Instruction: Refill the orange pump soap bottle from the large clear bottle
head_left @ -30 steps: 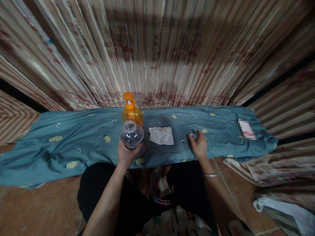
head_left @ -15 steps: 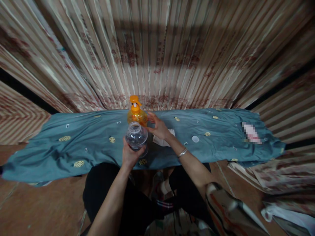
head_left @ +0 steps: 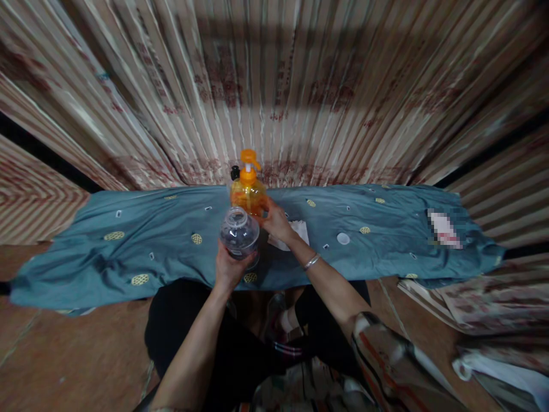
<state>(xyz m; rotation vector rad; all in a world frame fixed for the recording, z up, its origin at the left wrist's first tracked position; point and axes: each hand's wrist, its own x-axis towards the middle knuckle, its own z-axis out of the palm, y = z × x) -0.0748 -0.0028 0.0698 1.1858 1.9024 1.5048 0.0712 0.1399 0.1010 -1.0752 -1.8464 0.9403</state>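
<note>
My left hand (head_left: 230,268) is wrapped round a clear, round plastic bottle (head_left: 239,233) with an uncapped neck, near the front edge of the cloth-covered table. Just behind it stands an orange pump bottle (head_left: 248,191), upright and see-through. My right hand (head_left: 275,220), a bracelet on its wrist, has its fingers closed on the right side of the pump bottle. At the left, behind the pump bottle, a small black top (head_left: 235,172) shows; the rest of that item is mostly hidden.
A white crumpled paper (head_left: 300,231) lies under and beside my right wrist. Farther right are a white round disc (head_left: 342,238) and a blurred pinkish packet (head_left: 445,229) on the teal cloth (head_left: 154,240). A striped curtain (head_left: 278,97) hangs behind the table.
My right hand has closed on the pump bottle, which now stands a little farther from the clear bottle. The black top has come into view behind it.
</note>
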